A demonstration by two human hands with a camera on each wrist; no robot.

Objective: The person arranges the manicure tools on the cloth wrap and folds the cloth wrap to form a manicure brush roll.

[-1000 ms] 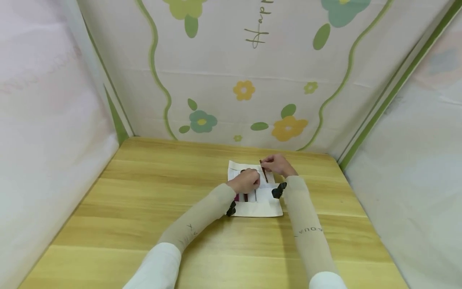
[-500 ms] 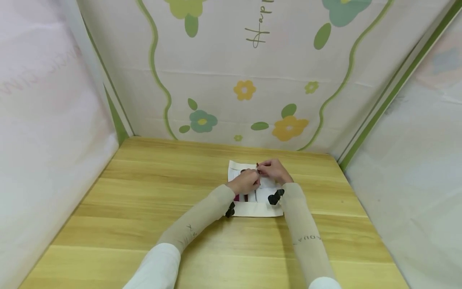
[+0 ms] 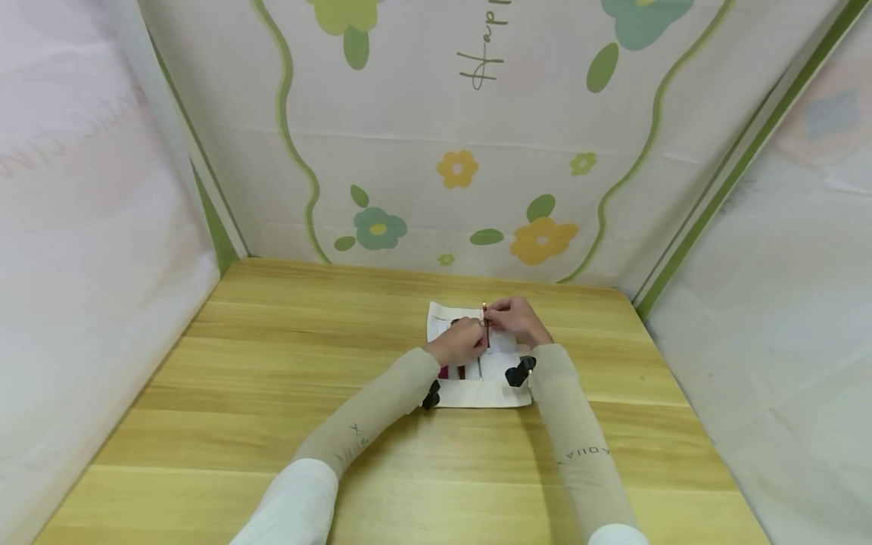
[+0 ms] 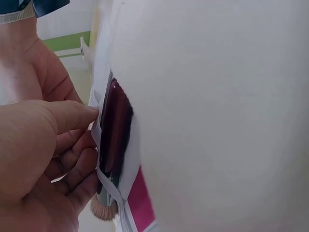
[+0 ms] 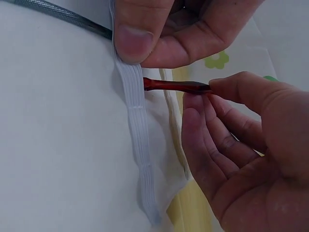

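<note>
A cream brush roll lies unfolded on the table, with a white elastic band across it. My left hand pinches that band between thumb and fingers. Between the fingertips of my right hand is a slim red-brown makeup brush; its near end meets the band's edge beside my left thumb, and whether it is under the band I cannot tell. My fingers hide its other end. In the left wrist view, a dark-handled makeup brush with brown bristles sits behind the elastic.
A grey textured metal rod lies in the roll near my left thumb. Something magenta shows beside the larger brush. The wooden table meets a flower-printed cloth wall at the back.
My right hand has moved left with the slim brush, bringing it beside my left hand at the elastic. The brush has gone from tilted to nearly lengthwise. The left hand stays put.
</note>
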